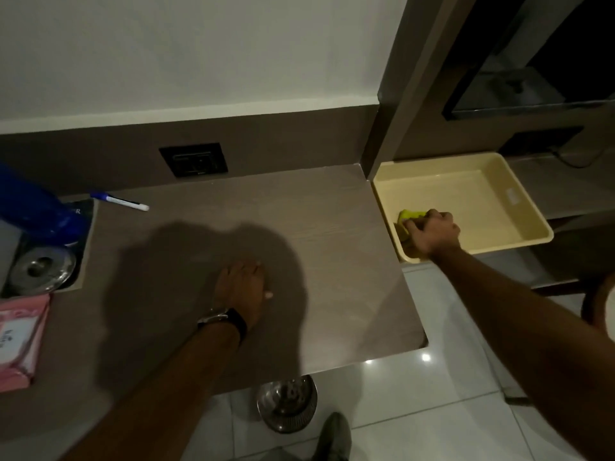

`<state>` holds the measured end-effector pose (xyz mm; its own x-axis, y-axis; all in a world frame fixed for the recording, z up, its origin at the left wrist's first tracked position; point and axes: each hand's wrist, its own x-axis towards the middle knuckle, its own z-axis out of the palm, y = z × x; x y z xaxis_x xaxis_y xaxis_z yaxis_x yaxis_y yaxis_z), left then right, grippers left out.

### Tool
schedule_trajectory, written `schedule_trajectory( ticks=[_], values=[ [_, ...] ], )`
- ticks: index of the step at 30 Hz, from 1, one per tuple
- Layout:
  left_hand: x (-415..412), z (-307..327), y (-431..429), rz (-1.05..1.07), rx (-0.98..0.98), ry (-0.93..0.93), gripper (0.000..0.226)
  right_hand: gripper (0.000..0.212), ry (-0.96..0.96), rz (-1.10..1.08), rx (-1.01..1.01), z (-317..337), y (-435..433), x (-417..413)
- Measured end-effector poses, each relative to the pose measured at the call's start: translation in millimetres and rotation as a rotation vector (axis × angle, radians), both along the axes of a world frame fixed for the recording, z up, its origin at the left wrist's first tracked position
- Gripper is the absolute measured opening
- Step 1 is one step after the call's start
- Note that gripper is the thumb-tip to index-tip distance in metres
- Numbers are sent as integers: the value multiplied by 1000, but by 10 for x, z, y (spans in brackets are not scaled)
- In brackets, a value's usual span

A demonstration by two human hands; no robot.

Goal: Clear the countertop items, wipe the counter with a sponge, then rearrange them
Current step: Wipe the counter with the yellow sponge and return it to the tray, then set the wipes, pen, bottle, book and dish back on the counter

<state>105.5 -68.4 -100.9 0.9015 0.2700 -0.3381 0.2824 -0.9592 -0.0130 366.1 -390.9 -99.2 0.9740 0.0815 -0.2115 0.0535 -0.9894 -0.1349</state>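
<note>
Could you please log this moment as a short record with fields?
left hand: flat on countertop, holding nothing
right hand: gripping yellow sponge inside cream tray
tray position: right of countertop, lower level
left edge items: pen, blue bottle, pink packet
countertop middle: bare

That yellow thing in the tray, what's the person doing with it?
It's a yellow sponge. The person's right hand is closed on it inside the cream plastic tray, which sits just past the right end of the brown countertop. The left hand rests flat on the middle of the counter, which is bare there. A pen, a blue bottle and a pink packet lie at the left end.
</note>
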Motion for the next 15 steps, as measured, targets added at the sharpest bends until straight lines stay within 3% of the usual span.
schedule_trajectory(
  ticks=[4, 8, 11, 13, 15],
  values=[
    [21, -43, -36, 7, 12, 41, 61, 48, 47, 158, -35, 20, -117, 88],
    [55, -14, -58, 21, -32, 88, 55, 56, 61, 312, 88, -75, -277, 246],
    [32, 26, -35, 26, -52, 31, 47, 53, 80, 335, 56, -219, -312, 360],
    [-42, 56, 2, 12, -83, -28, 52, 61, 103, 308, 69, -286, -346, 424],
    [-166, 100, 61, -14, -126, -109, 60, 53, 96, 277, 56, -227, -304, 428]
  ],
)
